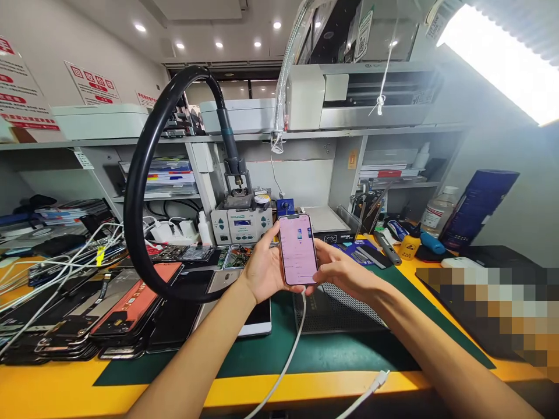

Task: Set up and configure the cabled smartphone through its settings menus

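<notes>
A smartphone with a lit, pinkish screen is held upright above the workbench, its face toward me. My left hand wraps around its left edge and back, thumb along the side. On the other side, my right hand grips the lower right edge, with the thumb at the screen's bottom right corner. A white charging cable runs from the phone's bottom edge down past the bench front. Behind and below the phone lies a dark perforated metal plate on the green mat.
Stacks of phone screens and housings cover the left side. A thick black hose arches up from the rework station. A loose cable plug rests at the front edge. To the right are a yellow bottle and a clear bottle.
</notes>
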Tool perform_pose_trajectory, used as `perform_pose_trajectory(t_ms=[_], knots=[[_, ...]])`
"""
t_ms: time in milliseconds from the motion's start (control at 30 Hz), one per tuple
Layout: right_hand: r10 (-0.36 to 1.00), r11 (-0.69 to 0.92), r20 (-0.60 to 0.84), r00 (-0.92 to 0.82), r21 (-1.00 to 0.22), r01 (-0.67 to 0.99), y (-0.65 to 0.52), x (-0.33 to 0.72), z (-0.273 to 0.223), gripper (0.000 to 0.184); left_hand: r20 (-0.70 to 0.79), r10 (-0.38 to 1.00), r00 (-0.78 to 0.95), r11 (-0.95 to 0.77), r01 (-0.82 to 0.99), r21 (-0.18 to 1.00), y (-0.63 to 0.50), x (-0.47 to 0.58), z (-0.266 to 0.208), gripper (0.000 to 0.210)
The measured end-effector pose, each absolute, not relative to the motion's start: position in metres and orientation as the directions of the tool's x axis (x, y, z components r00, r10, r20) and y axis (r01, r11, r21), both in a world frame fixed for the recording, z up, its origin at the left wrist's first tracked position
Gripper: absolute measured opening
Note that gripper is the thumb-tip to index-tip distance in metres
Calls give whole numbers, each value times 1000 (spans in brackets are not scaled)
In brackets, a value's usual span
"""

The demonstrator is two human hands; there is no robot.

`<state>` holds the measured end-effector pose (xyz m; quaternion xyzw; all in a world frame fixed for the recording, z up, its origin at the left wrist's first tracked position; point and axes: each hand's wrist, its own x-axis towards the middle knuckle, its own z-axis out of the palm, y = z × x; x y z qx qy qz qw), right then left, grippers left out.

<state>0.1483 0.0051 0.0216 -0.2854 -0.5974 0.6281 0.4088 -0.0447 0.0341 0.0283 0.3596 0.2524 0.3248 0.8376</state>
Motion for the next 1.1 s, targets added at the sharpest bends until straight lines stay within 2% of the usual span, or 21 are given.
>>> perform_pose_trajectory(t_ms=[267,467,600,900,1100], knots=[[863,12,129,-489,-972,-236,9,148,23,59,-86,721,688,481,-407,777,36,-44,24,77],[823,-22,135,-552,-963,-267,14,152,21,56,-64,719,692,469,-415,780,38,-41,24,58],[818,3,155,-555,-964,-264,15,152,21,59,-57,696,715,475,-400,784,39,-43,24,53],[832,-67,113,-543,-951,-301,13,155,23,58,-116,675,728,507,-344,790,35,-44,29,56],[838,-30,124,-531,-962,-273,15,155,18,61,-88,636,767,502,-324,802,36,-47,28,57]])
